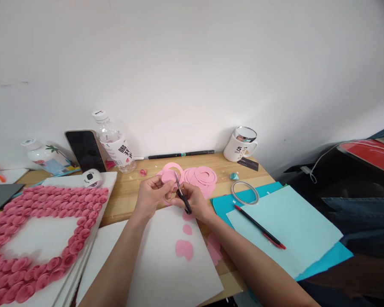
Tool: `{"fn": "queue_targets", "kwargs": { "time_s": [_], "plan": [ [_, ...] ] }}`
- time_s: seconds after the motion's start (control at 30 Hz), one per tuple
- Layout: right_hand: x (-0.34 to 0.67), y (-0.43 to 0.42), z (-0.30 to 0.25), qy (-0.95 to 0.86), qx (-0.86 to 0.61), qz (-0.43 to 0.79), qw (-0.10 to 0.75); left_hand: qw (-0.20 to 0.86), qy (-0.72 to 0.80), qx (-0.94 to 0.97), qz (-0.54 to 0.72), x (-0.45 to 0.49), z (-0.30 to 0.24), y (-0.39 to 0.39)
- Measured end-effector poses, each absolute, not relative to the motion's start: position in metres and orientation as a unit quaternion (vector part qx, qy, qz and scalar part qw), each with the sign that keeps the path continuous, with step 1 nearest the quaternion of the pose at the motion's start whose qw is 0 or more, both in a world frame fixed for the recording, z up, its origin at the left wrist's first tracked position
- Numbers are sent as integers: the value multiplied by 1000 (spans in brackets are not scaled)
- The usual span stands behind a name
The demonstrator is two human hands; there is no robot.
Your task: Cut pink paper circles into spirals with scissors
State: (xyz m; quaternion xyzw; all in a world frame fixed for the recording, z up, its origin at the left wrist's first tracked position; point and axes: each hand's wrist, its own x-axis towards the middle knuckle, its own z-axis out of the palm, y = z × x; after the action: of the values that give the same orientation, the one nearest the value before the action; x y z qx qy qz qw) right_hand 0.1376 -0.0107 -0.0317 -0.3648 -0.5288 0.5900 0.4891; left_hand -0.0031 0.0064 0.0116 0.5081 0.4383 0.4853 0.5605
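Between the fingers of my left hand [149, 194] is a piece of pink paper [168, 176], held up over the table. My right hand [194, 199] grips black-handled scissors [179, 187], whose blades point away from me and meet the pink paper. Just behind my hands lies a pile of pink paper rings [205, 175]. Below them, a white sheet [166, 264] carries several small pink scraps, among them a notched pink cutout [184, 250]. More pink paper [214, 249] shows partly under my right forearm.
At left stands a white board with rolled pink paper flowers [75, 246]. Behind it are a phone [86, 150] and a water bottle [117, 145]. A lidded mug [240, 145] stands at the back right. Blue sheets [294, 226] hold a pen [259, 226] and a tape roll [245, 193].
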Motion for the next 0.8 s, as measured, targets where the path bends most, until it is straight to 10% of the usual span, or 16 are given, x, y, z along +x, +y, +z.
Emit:
{"fn": "queue_targets", "kwargs": {
  "time_s": [0.8],
  "plan": [
    [137,-13,-27,-516,-395,598,469,569,429,465,526,-4,15,8]
  ]
}}
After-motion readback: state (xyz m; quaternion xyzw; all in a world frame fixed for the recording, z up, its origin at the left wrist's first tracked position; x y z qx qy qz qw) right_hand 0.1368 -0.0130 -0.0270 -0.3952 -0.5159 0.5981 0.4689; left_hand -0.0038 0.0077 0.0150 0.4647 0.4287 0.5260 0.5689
